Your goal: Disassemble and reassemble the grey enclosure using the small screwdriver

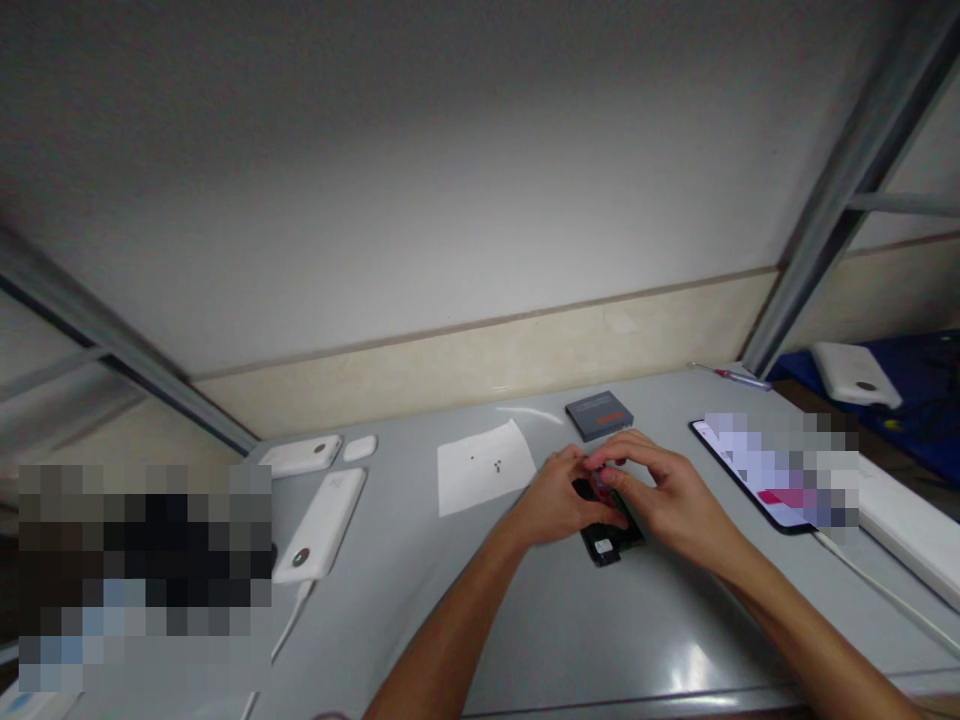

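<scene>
A dark, flat device (602, 546) with a small white label lies on the grey table between my two hands. My left hand (559, 500) grips its left side, thumb across it and fingers around the far edge. Above the device, my right hand (649, 480) has its thumb and fingertips pinched around something small and reddish that I cannot make out. Left of the hands is a white paper sheet (480, 468) with several tiny dark pieces on it. Just beyond my hands sits a dark grey box (598, 414) with orange marking.
A lit phone (739, 470) with a cable lies at the right, beside a long white object (911, 540). A screwdriver (742, 379) rests at the back right. White power banks (322, 525) and a small white case (361, 448) stand left. Metal posts flank the table (390, 560).
</scene>
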Demonstrator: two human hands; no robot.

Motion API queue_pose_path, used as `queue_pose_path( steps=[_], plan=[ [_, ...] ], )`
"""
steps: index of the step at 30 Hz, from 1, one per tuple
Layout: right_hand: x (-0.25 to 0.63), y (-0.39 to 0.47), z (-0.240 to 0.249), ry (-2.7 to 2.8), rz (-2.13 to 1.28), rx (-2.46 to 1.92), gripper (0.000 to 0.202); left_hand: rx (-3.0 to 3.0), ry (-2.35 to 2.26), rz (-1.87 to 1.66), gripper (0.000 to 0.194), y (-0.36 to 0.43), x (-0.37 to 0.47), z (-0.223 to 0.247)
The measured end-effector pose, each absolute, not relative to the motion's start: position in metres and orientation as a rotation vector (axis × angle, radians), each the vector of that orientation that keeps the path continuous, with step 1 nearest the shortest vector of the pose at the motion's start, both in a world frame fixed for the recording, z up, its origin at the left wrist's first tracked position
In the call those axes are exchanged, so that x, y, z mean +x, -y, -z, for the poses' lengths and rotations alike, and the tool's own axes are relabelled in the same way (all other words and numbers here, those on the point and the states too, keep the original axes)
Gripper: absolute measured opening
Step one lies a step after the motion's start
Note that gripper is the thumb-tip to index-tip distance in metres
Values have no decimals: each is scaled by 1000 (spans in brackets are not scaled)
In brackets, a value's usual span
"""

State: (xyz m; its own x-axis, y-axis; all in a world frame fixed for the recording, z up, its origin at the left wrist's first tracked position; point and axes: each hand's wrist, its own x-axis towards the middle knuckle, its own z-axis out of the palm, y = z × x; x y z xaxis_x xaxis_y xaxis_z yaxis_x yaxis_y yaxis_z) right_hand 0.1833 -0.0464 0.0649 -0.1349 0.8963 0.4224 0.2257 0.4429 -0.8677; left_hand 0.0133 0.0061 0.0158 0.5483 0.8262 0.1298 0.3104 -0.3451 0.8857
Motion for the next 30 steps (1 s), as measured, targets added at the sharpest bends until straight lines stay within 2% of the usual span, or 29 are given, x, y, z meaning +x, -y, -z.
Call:
queue_pose_path(
  steps=[3, 9, 15, 20, 27, 30],
  plan=[
    [182, 48, -65, 1625, -824, -1018, 18, 1801, -922, -765, 47, -4, 14, -15],
    [182, 49, -66, 1672, -827, -1021, 10, 1731, -848, -813, 49, -1, 16, -18],
    [187, 49, -69, 1679, -909, -1021, 20, 1733, -965, -780, 52, -3, 15, -14],
    [184, 50, -69, 1692, -916, -1007, 11, 1766, -832, -790, 43, -4, 15, -19],
    [189, 47, -61, 1584, -954, -1034, 13, 1867, -899, -765, 38, -9, 8, -17],
    [195, 46, -61, 1512, -924, -1047, 12, 1893, -845, -814, 53, -11, 3, -20]
  ],
)
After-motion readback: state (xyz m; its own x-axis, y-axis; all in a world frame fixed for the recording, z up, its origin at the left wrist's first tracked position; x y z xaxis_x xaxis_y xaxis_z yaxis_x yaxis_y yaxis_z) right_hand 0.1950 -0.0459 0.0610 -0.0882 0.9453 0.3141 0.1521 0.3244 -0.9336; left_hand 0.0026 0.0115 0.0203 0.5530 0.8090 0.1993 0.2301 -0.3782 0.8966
